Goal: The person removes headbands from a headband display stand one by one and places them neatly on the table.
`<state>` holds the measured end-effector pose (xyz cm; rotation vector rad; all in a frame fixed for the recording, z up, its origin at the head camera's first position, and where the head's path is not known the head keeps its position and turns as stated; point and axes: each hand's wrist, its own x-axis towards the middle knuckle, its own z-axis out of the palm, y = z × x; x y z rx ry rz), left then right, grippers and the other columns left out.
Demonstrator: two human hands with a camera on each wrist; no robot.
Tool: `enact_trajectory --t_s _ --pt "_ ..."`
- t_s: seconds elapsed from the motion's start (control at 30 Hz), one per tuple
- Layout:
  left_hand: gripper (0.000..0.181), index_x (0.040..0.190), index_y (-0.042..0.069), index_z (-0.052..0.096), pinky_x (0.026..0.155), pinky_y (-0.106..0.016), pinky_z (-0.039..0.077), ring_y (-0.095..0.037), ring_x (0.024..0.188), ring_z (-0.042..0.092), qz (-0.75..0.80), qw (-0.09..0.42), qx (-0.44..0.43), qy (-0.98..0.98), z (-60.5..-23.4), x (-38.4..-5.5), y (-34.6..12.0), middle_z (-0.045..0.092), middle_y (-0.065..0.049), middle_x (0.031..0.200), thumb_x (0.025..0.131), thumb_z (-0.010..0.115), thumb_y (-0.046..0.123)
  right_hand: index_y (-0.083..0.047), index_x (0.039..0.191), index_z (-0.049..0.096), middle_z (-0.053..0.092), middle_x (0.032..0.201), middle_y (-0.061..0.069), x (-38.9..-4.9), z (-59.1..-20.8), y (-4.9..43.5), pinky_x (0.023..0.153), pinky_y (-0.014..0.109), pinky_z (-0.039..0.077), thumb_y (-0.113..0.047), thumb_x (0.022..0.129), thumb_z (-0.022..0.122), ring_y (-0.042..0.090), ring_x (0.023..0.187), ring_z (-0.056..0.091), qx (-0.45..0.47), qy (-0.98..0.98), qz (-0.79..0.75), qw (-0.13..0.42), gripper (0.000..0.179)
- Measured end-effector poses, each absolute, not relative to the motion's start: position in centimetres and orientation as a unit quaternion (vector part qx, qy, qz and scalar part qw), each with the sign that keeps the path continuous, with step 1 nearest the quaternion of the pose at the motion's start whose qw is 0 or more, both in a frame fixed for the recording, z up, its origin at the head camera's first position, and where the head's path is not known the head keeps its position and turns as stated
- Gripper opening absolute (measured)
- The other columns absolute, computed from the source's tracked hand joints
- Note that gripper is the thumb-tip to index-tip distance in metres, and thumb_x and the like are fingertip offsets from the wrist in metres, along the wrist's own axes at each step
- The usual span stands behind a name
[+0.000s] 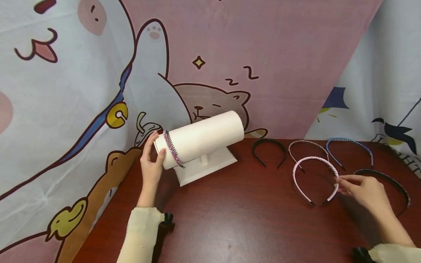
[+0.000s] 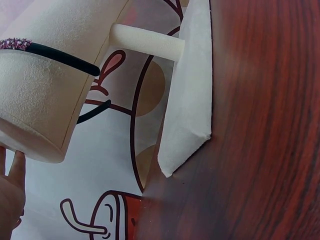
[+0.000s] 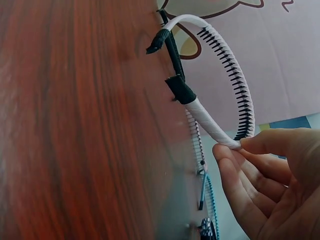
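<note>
My left hand (image 1: 152, 164) holds the left end of a white padded roll (image 1: 205, 137), part of a headband display stand with a white base (image 1: 191, 176). In the left wrist view its fingertips (image 2: 18, 167) lie at the roll's end edge. Around the roll near that hand sits a purple glittery headband (image 1: 172, 148) with dark teeth. On the right, my right hand (image 1: 370, 191) pinches a pale pink wrapped headband (image 1: 312, 158) by one side, between thumb and fingers. Black tips (image 3: 181, 91) end this headband, and dark teeth line its inside.
Behind the right hand lie a black headband (image 1: 269, 140), a beige-pink one (image 1: 309, 141) and a blue one (image 1: 350, 139). Another dark headband (image 1: 391, 178) is partly behind the hand. A cartoon-printed cloth (image 1: 279, 44) hangs behind the reddish-brown table (image 1: 230, 215).
</note>
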<state>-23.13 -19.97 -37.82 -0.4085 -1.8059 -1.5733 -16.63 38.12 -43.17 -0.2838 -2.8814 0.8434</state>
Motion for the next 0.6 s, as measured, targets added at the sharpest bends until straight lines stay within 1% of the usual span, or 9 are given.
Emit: enact_trajectory --t_s 0.13,0.2,0.23,0.27,0.33,0.37,0.47,0.53,0.6 --pt "0.048 0.136 -0.01 0.052 0.109 -0.016 0.041 -0.012 0.138 0.048 -0.607 0.349 -0.158 -0.696 -37.8 -23.1 -20.0 0.046 -0.026 0.15 0.089 0.06 -0.005 0.011 0.115 0.068 0.074 0.065 0.007 -16.6 -43.5 38.9 0.08 0.06 0.042 -0.036 0.099 0.059 0.023 0.07 0.069 -0.094 -0.959 0.259 0.062 0.05" --pt "0.047 0.136 -0.01 0.052 0.11 -0.017 0.041 -0.012 0.138 0.048 -0.608 0.348 -0.157 -0.696 -37.8 -23.1 -19.9 0.046 -0.025 0.15 0.089 0.06 -0.005 0.013 0.113 0.067 0.074 0.067 0.012 -16.6 -43.6 39.2 0.08 0.063 0.041 -0.033 0.099 0.059 0.046 0.084 0.069 -0.095 -0.961 0.251 0.063 0.049" --pt "0.048 0.136 -0.01 0.052 0.11 -0.017 0.041 -0.012 0.139 0.047 -0.609 0.347 -0.157 -0.696 -37.8 -23.1 -19.9 0.046 -0.024 0.15 0.089 0.059 -0.005 0.014 0.112 0.066 0.074 0.071 0.017 -16.6 -43.7 39.3 0.08 0.065 0.041 -0.032 0.098 0.06 0.054 0.091 0.065 -0.094 -0.963 0.245 0.065 0.049" --pt "0.048 0.136 -0.009 0.053 0.111 -0.018 0.041 -0.013 0.139 0.047 -0.609 0.347 -0.156 -0.696 -37.7 -23.1 -19.9 0.047 -0.023 0.15 0.089 0.059 -0.006 0.015 0.112 0.065 0.074 0.072 0.019 -16.6 -43.7 39.5 0.081 0.066 0.04 -0.031 0.098 0.06 0.056 0.094 0.063 -0.096 -0.963 0.245 0.064 0.049" --pt "0.047 0.136 -0.008 0.053 0.112 -0.018 0.04 -0.014 0.139 0.047 -0.606 0.349 -0.156 -0.697 -37.7 -23.1 -19.9 0.048 -0.021 0.15 0.089 0.06 -0.005 0.016 0.112 0.065 0.074 0.072 0.021 -16.5 -43.8 39.7 0.082 0.067 0.04 -0.03 0.098 0.06 0.055 0.091 0.065 -0.102 -0.963 0.243 0.06 0.048" --pt "0.048 0.136 -0.008 0.053 0.112 -0.019 0.04 -0.014 0.139 0.047 -0.606 0.349 -0.156 -0.698 -37.7 -23.1 -19.9 0.049 -0.019 0.15 0.089 0.06 -0.005 0.017 0.112 0.064 0.074 0.072 0.02 -16.5 -43.8 39.8 0.083 0.067 0.04 -0.029 0.098 0.06 0.05 0.084 0.068 -0.103 -0.963 0.244 0.058 0.047" --pt "0.047 0.135 -0.009 0.053 0.112 -0.019 0.04 -0.014 0.139 0.047 -0.603 0.351 -0.155 -0.699 -37.7 -23.2 -19.9 0.05 -0.017 0.15 0.089 0.06 -0.004 0.016 0.113 0.065 0.074 0.066 0.012 -16.4 -43.9 40.0 0.085 0.067 0.039 -0.026 0.098 0.06 0.025 0.065 0.069 -0.107 -0.961 0.249 0.05 0.045" --pt "0.048 0.136 -0.009 0.053 0.112 -0.018 0.04 -0.014 0.139 0.047 -0.604 0.35 -0.154 -0.699 -37.7 -23.2 -19.9 0.049 -0.018 0.15 0.089 0.06 -0.004 0.015 0.113 0.065 0.074 0.066 0.011 -16.5 -43.8 40.2 0.086 0.067 0.038 -0.025 0.098 0.06 0.013 0.061 0.066 -0.108 -0.96 0.254 0.043 0.043" --pt "0.048 0.136 -0.009 0.053 0.112 -0.018 0.04 -0.013 0.139 0.047 -0.603 0.349 -0.152 -0.701 -37.8 -23.1 -19.9 0.049 -0.018 0.15 0.089 0.06 -0.004 0.016 0.112 0.066 0.074 0.065 0.011 -16.4 -43.9 40.4 0.085 0.066 0.038 -0.023 0.098 0.06 0.014 0.061 0.066 -0.107 -0.961 0.253 0.041 0.042"
